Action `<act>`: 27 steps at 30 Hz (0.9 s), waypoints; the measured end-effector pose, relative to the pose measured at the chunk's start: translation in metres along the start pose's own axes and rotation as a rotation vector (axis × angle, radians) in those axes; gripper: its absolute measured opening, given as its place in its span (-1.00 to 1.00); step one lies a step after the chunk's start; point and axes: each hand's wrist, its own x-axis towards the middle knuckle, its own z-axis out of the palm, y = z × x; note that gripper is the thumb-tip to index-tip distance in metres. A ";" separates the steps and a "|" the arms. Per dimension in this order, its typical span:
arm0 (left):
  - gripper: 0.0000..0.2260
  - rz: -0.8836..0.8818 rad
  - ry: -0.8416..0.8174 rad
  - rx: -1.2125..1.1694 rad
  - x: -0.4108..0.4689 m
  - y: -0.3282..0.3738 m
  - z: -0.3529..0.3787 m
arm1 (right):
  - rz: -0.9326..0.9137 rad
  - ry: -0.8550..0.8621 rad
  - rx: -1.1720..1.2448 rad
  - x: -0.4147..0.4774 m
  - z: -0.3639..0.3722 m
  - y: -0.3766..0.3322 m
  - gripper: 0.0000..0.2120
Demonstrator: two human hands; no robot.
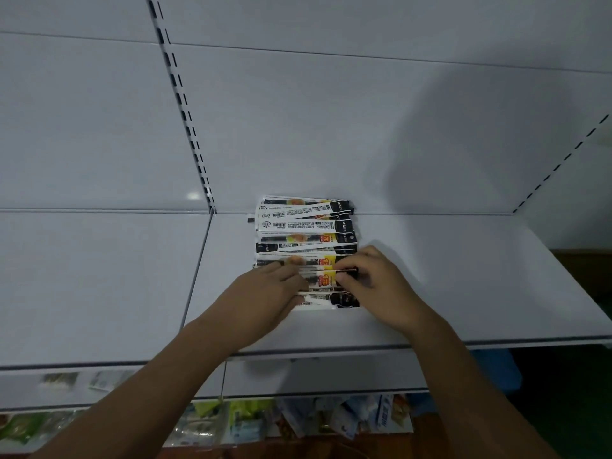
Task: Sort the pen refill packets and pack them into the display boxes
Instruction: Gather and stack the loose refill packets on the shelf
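Head: barcoded black-and-white refill packets [304, 226]

2 bare hands: L hand [265, 293], R hand [377, 283]. L forearm [159, 376] and R forearm [463, 376] are bare too, both beyond and nearer than the shelf front edge [331, 351]. Fingertips motion-blurred, nail detail n/a.

white metal shelf [463, 276], row of overlapping pen refill packets [304, 226] lying crosswise from back wall toward front edge
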 end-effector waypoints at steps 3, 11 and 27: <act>-0.78 -0.043 -0.004 -0.019 -0.003 -0.005 -0.001 | 0.002 -0.041 -0.009 0.000 -0.004 -0.001 -0.70; -0.63 -0.229 0.024 -0.224 -0.002 -0.008 -0.011 | 0.049 0.023 -0.013 0.004 0.002 0.003 -0.82; -0.86 -0.375 0.044 -0.582 0.017 -0.017 -0.040 | -0.012 -0.047 -0.020 -0.013 0.002 -0.003 -0.53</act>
